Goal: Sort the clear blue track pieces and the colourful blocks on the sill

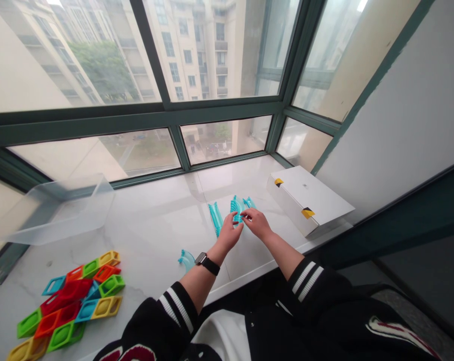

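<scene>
Several translucent teal track pieces lie on the white sill. One straight piece (215,219) is left of my hands, a ribbed curved piece (236,204) lies just beyond my fingertips, and another piece (250,202) is behind my right hand. A curved piece (187,259) sits nearer me, partly covered by my left forearm. My left hand (230,232) is beside the ribbed piece, thumb and fingers apart. The fingertips of my right hand (257,224) come together at that piece's near end; what they pinch is too small to make out.
A white box (309,195) with yellow-black tabs stands at the right. Linked colourful plastic blocks (71,301) lie at the lower left, with a clear plastic bin (61,210) behind them. Window frames (137,119) border the sill's back, and a wall (396,110) rises on the right.
</scene>
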A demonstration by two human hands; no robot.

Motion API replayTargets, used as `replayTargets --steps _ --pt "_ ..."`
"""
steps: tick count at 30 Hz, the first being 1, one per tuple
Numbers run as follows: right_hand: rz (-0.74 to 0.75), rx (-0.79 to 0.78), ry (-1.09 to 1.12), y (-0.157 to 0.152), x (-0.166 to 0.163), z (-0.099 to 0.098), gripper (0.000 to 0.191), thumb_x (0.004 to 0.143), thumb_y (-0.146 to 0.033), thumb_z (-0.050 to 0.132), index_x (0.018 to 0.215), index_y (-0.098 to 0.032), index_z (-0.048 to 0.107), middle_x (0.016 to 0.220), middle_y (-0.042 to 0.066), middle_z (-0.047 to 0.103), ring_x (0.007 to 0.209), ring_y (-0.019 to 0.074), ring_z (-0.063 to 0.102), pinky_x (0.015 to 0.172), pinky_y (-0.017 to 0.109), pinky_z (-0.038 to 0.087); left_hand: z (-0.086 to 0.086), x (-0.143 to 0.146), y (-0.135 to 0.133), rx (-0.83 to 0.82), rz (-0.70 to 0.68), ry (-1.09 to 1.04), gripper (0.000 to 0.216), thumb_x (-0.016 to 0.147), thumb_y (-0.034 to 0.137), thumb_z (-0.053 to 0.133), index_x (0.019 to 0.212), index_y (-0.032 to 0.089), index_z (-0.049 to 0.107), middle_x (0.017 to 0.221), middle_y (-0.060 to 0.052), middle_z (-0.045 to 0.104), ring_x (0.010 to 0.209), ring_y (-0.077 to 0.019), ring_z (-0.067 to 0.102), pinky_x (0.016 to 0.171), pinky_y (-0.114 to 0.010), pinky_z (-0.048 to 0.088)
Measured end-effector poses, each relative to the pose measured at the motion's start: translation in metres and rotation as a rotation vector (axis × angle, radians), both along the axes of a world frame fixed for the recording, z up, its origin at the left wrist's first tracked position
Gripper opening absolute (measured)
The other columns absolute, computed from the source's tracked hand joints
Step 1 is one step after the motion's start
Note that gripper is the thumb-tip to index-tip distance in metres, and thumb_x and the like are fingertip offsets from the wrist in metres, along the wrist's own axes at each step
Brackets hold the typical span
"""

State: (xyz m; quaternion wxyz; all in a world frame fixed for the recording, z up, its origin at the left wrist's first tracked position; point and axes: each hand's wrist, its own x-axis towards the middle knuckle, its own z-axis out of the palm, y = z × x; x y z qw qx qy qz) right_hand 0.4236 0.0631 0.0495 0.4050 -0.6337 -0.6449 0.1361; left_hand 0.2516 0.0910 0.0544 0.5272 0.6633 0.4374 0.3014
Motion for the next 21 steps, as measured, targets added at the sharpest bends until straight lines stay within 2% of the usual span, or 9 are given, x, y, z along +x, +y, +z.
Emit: replayTargets --steps 14,21 --pt "0.020 -0.015 -0.008 0.0014 0.0029 -0.0021 0.020 0.090 -0.012 0.065 0.101 -0.024 0.076 0.098 0.004 0.073 0.082 0.0176 0.068 0.082 0.033 0.056 0.0004 -0.0009 -0.0007 -0.004 -0.006 0.013 0.057 0.093 0.030 0.068 0.146 0.023 0.051 0.158 -0.016 0.049 0.121 -0.0270 0.068 0.100 -0.040 0.057" --pt "-0.005 -0.036 -0.014 0.0000 0.0027 -0.0054 0.032 0.090 -0.013 0.065 0.118 -0.025 0.073 0.100 0.003 0.072 0.080 0.0162 0.067 0.083 0.033 0.056 -0.0016 -0.0018 -0.0012 -0.012 -0.006 0.010 0.060 0.093 0.031 0.068 0.148 0.023 0.048 0.160 -0.016 0.048 0.120 -0.0264 0.069 0.102 -0.042 0.055"
